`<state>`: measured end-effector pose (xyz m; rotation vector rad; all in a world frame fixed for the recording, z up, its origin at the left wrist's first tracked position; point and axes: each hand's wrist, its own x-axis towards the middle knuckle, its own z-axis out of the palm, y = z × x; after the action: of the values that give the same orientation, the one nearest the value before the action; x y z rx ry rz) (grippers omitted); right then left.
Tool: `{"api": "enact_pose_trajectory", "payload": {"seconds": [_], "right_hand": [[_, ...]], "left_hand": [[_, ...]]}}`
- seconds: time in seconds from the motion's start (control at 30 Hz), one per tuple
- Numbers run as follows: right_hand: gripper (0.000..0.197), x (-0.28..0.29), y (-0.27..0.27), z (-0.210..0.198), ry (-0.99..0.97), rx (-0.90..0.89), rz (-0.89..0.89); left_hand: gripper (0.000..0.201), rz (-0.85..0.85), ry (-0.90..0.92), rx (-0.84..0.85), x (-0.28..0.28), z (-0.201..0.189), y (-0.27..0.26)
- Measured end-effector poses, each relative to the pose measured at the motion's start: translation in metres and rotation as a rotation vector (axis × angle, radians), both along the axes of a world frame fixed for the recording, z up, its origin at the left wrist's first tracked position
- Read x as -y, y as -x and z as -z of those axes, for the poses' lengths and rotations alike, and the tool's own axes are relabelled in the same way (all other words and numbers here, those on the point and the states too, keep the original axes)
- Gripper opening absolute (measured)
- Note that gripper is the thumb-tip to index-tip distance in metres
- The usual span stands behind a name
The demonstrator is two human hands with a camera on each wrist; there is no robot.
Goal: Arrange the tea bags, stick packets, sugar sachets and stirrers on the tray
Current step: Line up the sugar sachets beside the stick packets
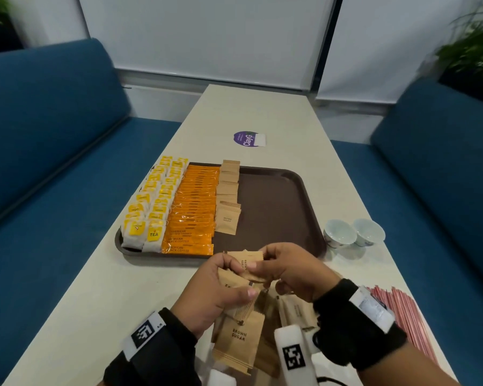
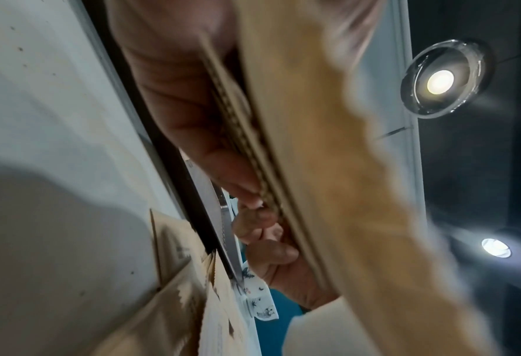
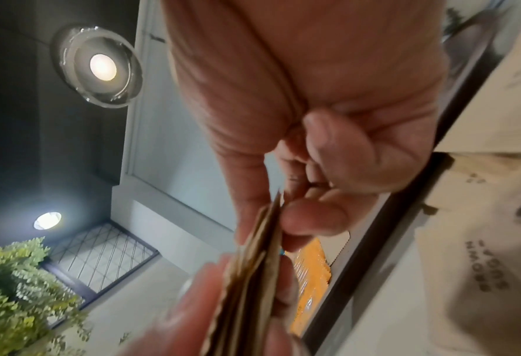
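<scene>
A brown tray point(image 1: 276, 207) lies mid-table. On it stand rows of yellow tea bags point(image 1: 151, 207), orange stick packets point(image 1: 193, 215) and a column of kraft brown sugar sachets point(image 1: 227, 196). Just in front of the tray, my left hand point(image 1: 221, 285) grips a small stack of sugar sachets point(image 1: 237, 285), seen edge-on in the left wrist view point(image 2: 329, 168). My right hand point(image 1: 287, 270) pinches the top sachet point(image 1: 247, 260) of that stack, which also shows edge-on in the right wrist view point(image 3: 262, 240). More loose sachets point(image 1: 239, 341) lie on the table under my hands. Pink stirrers point(image 1: 402, 310) lie at the right.
Two small white cups point(image 1: 352, 232) stand right of the tray. A purple round sticker point(image 1: 248, 139) is on the far table. Blue sofas point(image 1: 53, 151) flank the white table point(image 1: 95, 288) on both sides. The tray's right half is bare.
</scene>
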<state>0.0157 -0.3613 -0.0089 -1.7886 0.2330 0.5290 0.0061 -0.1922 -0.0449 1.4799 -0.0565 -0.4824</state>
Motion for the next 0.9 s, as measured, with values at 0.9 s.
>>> {"api": "enact_pose_trajectory", "payload": {"seconds": [0.9], "right_hand": [[0.016, -0.024, -0.128, 0.003, 0.400, 0.015, 0.072]], "left_hand": [[0.059, -0.138, 0.030, -0.054, -0.038, 0.016, -0.023]]}}
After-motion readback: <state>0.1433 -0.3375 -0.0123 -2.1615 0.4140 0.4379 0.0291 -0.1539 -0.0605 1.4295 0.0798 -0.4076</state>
